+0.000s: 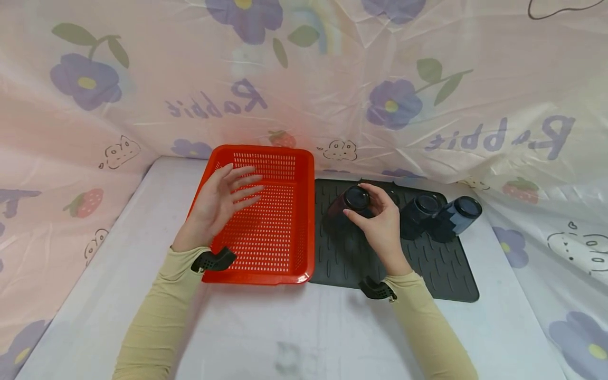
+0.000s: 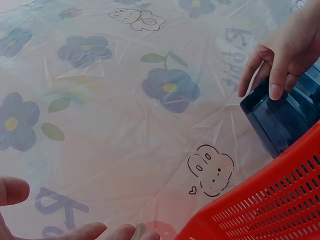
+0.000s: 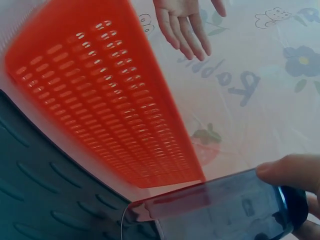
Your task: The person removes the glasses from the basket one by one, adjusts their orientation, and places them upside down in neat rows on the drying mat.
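My right hand (image 1: pixel 382 227) grips a dark blue, see-through drinking glass (image 1: pixel 339 211) near its thick base, which points up. Its open end (image 3: pixel 135 220) is down by the black ribbed drying mat (image 1: pixel 332 258); whether it touches the mat I cannot tell. To the right of that hand, more dark blue glasses (image 1: pixel 458 219) stand base up on the mat, partly overlapping. My left hand (image 1: pixel 214 203) hovers over the left side of a red plastic basket (image 1: pixel 311 221), fingers spread and holding nothing.
Slotted walls surround the basket, which sits directly left of the mat on a white tabletop (image 1: pixel 294 327). A printed sheet (image 1: pixel 313 89) with flowers and rabbits hangs close behind and at both sides.
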`<state>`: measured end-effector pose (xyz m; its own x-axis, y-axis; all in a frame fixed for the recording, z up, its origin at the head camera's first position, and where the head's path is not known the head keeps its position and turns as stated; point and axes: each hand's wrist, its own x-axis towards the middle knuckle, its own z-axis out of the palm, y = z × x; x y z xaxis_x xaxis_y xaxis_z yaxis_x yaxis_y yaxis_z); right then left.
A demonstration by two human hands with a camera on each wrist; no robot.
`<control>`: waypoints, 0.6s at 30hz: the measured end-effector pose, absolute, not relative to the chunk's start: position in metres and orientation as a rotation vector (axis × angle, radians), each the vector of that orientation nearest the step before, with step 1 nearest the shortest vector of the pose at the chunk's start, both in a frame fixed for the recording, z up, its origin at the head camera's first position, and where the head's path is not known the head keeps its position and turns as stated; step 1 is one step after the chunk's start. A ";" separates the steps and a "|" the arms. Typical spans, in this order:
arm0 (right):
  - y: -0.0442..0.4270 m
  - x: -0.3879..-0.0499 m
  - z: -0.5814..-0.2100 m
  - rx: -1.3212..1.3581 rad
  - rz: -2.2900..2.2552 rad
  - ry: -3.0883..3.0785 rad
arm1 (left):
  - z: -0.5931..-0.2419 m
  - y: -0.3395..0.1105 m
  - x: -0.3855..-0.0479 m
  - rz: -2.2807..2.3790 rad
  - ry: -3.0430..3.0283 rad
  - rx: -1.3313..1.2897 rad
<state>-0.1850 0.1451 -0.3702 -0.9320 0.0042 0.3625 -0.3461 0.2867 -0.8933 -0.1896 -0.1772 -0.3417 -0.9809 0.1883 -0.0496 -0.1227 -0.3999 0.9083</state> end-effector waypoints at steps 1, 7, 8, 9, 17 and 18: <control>0.144 -0.185 -0.372 0.312 1.697 -2.260 | -0.342 -0.178 -0.190 2.484 1.606 0.087; 0.138 -0.187 -0.380 0.315 1.717 -2.244 | -0.344 -0.182 -0.190 2.496 1.609 0.087; 0.137 -0.188 -0.381 0.314 1.706 -2.248 | -0.344 -0.183 -0.190 2.496 1.608 0.091; 0.136 -0.188 -0.382 0.313 1.699 -2.249 | -0.345 -0.184 -0.190 2.496 1.605 0.096; 0.131 -0.191 -0.388 0.301 1.656 -2.247 | -0.347 -0.186 -0.191 2.497 1.597 0.093; 0.131 -0.192 -0.388 0.300 1.653 -2.249 | -0.346 -0.185 -0.190 2.497 1.601 0.087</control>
<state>-0.1918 0.1309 -0.3881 -0.9224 0.0267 0.3852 -0.3597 0.3037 -0.8823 -0.1904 -0.1852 -0.3465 -0.9831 0.1774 -0.0445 -0.1144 -0.4070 0.9062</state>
